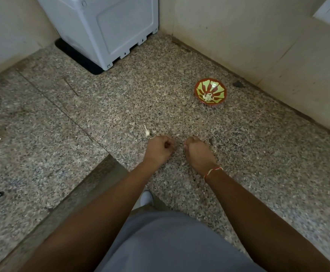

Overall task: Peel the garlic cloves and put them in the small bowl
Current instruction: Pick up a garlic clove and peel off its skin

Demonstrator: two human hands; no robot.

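Observation:
A small red bowl (210,91) with a green pattern stands on the speckled stone counter (121,107) at the far right and holds a few pale peeled garlic cloves (208,97). One piece of garlic with a thin stalk (147,132) lies on the counter just left of and beyond my left hand. My left hand (159,148) is curled into a fist low over the counter, and nothing shows inside it. My right hand (196,153) is close beside it, back up, fingers bent down out of sight. A red and white thread circles my right wrist.
A white appliance (105,26) on a black mat (78,57) fills the far left corner. Cream walls close the back and right sides. A small dark scrap (238,84) lies by the right wall. The counter's front edge (93,173) drops off at the lower left.

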